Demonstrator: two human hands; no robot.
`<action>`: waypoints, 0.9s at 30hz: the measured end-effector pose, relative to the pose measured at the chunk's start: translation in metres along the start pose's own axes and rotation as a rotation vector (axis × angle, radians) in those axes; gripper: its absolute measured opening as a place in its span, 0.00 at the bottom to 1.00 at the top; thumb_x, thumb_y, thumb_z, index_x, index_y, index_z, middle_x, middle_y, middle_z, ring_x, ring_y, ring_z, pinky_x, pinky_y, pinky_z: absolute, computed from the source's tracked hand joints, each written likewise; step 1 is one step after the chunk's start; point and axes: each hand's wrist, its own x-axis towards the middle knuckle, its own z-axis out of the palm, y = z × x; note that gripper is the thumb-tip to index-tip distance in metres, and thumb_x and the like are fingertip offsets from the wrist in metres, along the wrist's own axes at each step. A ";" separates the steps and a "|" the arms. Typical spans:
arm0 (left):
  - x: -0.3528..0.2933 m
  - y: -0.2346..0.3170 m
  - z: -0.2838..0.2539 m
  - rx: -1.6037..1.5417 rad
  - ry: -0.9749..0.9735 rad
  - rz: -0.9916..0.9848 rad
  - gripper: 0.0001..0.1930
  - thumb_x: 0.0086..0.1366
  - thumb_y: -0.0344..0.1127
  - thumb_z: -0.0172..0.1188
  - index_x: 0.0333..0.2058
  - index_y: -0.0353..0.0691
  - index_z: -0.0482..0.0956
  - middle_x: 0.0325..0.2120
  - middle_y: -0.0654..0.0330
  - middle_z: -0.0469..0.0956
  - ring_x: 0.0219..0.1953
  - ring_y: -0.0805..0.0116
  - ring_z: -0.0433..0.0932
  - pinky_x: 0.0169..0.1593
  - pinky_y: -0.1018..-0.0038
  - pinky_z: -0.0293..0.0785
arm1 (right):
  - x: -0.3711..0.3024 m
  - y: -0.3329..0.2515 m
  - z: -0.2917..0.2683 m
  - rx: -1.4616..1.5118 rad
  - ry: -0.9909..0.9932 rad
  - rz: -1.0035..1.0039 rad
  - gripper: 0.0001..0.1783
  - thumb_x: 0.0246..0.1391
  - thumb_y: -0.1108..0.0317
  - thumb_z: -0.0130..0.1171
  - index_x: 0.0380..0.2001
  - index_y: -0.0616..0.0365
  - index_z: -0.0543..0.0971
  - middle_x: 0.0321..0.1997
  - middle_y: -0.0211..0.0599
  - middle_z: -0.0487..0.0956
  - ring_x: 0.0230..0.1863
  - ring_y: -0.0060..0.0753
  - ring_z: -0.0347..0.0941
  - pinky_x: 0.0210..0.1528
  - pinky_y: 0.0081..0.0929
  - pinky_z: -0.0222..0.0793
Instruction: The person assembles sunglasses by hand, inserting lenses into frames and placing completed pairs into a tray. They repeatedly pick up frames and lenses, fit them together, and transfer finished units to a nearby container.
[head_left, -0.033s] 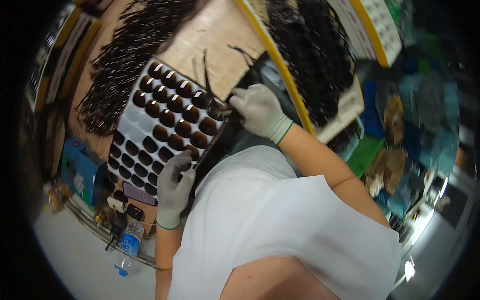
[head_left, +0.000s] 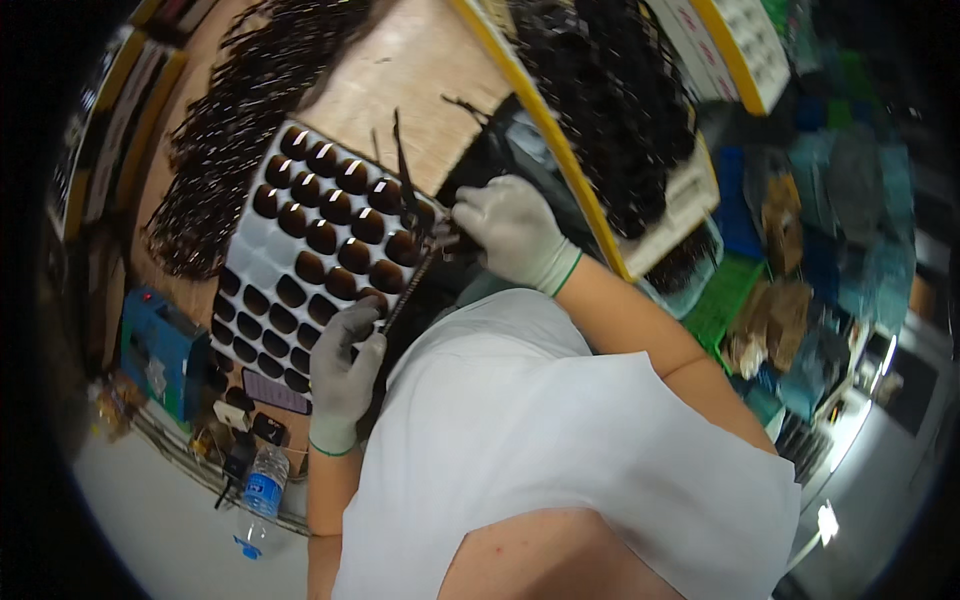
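A white tray (head_left: 258,244) of glossy brown sunglass lenses lies tilted on the table in front of me. My left hand (head_left: 345,375), in a pale glove, is at the tray's near right edge. Its thumb and fingers are bent toward each other beside a lens (head_left: 371,300); whatever is between them is too small to name. Across the tray's right corner, my gloved right hand (head_left: 515,230) has its fingers curled on dark glasses frames (head_left: 418,215). Their thin temples stick up over the tray. The fingertips' exact hold is partly hidden.
Heaps of dark glasses frames lie at the far left (head_left: 220,150) and in a yellow-edged tray (head_left: 610,120) on the right. A blue box (head_left: 160,350), a purple phone-like slab (head_left: 276,391) and a water bottle (head_left: 263,490) stand at left. A green crate (head_left: 725,315) is at right.
The table and tray have shifted slightly up and left in the picture. Both hands keep nearly the same places and finger shapes.
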 end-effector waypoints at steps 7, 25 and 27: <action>0.015 0.004 0.060 -0.027 -0.159 -0.076 0.17 0.66 0.23 0.58 0.53 0.27 0.76 0.58 0.49 0.75 0.58 0.65 0.74 0.63 0.71 0.68 | -0.139 -0.001 -0.017 -0.065 0.281 0.003 0.12 0.50 0.66 0.56 0.36 0.61 0.82 0.44 0.45 0.84 0.47 0.43 0.81 0.56 0.43 0.74; -0.006 0.041 0.305 0.499 -0.121 -0.174 0.18 0.63 0.27 0.61 0.50 0.23 0.78 0.52 0.41 0.80 0.50 0.56 0.81 0.56 0.68 0.76 | -0.314 0.353 -0.051 -0.562 -0.075 0.106 0.16 0.53 0.65 0.52 0.43 0.55 0.82 0.43 0.36 0.81 0.52 0.38 0.77 0.68 0.40 0.64; -0.012 0.041 0.311 0.487 -0.068 -0.203 0.18 0.64 0.27 0.60 0.51 0.23 0.77 0.52 0.42 0.80 0.50 0.58 0.81 0.56 0.68 0.76 | -0.312 0.360 -0.051 -0.588 -0.179 0.123 0.17 0.53 0.65 0.52 0.44 0.55 0.82 0.43 0.34 0.81 0.52 0.36 0.76 0.70 0.39 0.61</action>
